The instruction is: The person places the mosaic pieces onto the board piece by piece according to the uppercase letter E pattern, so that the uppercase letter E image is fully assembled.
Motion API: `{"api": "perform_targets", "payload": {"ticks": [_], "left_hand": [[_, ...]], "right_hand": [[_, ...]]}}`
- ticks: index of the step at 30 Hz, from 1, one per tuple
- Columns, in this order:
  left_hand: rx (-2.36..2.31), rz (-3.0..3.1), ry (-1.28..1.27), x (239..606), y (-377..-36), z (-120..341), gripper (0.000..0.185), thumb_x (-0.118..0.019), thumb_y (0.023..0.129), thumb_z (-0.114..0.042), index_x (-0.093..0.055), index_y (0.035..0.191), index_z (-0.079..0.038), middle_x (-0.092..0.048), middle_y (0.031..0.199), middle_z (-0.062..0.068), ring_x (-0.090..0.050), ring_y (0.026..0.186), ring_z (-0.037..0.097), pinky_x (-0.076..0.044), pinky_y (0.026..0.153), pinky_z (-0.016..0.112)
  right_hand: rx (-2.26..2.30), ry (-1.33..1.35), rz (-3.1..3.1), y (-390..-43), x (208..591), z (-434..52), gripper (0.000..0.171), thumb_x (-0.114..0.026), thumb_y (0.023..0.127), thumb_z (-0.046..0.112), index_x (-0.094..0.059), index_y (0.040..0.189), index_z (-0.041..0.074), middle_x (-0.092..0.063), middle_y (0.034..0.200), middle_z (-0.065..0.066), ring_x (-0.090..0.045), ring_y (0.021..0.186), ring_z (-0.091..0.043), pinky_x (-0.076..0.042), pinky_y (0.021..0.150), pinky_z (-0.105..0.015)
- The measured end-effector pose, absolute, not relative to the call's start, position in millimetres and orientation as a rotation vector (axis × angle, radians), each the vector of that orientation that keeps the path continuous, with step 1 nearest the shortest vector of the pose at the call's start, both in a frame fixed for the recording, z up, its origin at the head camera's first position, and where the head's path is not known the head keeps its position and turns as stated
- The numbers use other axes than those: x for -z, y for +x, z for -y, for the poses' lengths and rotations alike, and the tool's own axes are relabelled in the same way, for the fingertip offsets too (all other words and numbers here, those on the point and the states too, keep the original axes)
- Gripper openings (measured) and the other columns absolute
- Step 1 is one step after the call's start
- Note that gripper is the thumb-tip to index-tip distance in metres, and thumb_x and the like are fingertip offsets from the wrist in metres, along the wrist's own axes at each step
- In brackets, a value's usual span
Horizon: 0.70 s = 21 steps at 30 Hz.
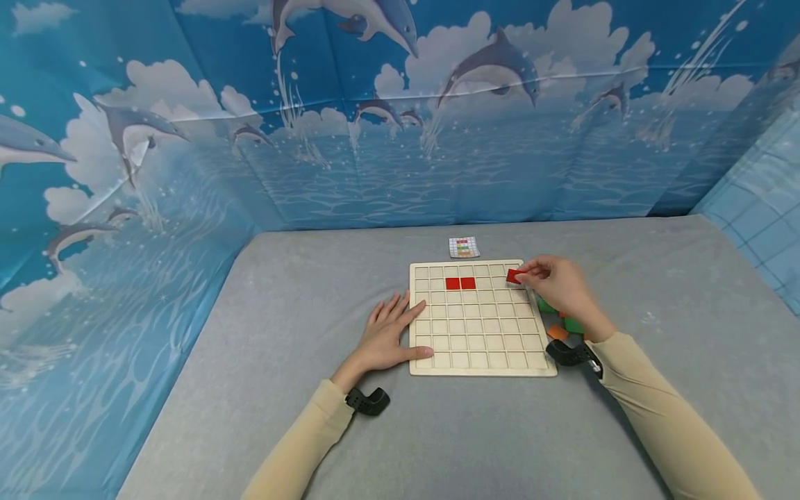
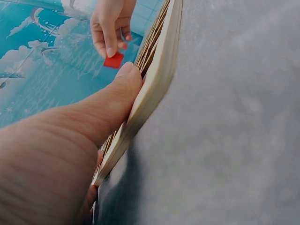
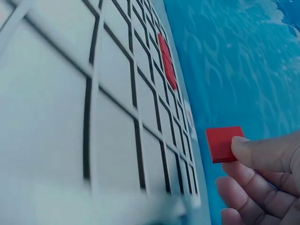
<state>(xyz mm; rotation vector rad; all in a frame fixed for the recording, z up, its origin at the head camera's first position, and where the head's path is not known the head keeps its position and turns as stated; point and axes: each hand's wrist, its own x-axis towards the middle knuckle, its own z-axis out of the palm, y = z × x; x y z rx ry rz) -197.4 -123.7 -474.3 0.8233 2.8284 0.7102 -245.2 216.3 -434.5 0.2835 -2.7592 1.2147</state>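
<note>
The right hand [image 1: 559,285] pinched a red tile [image 3: 219,143], half hiding loose pieces [image 1: 571,325] from me; the left hand [image 1: 384,340], spread, touched the board [image 1: 478,342].

Passable: over middle cells of the grid board [image 1: 475,326], plus along its near edge. In the way: left hand [image 1: 384,340] at left edge, right hand [image 1: 559,286] at far right corner, green tiles [image 1: 572,325] and orange tiles [image 1: 557,332] beside right edge.
</note>
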Motion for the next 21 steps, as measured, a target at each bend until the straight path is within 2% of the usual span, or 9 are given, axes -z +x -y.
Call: {"api": "perform_targets", "payload": {"ticks": [3, 9, 21], "left_hand": [[-0.705, -2.829, 0.824, 475, -198, 124, 0.087, -0.062, 0.083, -0.059, -0.023, 0.153, -0.024, -0.007, 0.158, 0.008, 0.001, 0.143, 0.024, 0.003, 0.111, 0.045], [-0.702, -2.83, 0.826, 476, -198, 123, 0.087, -0.062, 0.083, -0.059, -0.023, 0.153, -0.024, -0.007, 0.158, 0.007, 0.001, 0.143, 0.024, 0.003, 0.111, 0.045], [-0.704, -2.829, 0.83, 474, -198, 123, 0.087, -0.062, 0.083, -0.059, -0.024, 0.152, -0.023, -0.008, 0.157, 0.009, 0.0, 0.143, 0.025, 0.002, 0.111, 0.046]], "right_hand": [[-1.205, 0.321, 2.763, -249, 438, -207, 0.01, -0.065, 0.09, 0.01, -0.07, 0.095, 0.002, -0.066, 0.08, -0.009, -0.058, 0.067, -0.023, -0.044, 0.056, -0.038], [-1.212, 0.349, 2.824, -254, 440, -193, 0.013, -0.064, 0.091, 0.01, -0.07, 0.1, 0.001, -0.066, 0.088, -0.012, -0.061, 0.075, -0.025, -0.046, 0.065, -0.038], [-1.201, 0.368, 2.866, -261, 443, -181, 0.013, -0.063, 0.093, 0.012, -0.071, 0.1, 0.004, -0.067, 0.091, -0.01, -0.06, 0.077, -0.024, -0.045, 0.067, -0.037]]}}
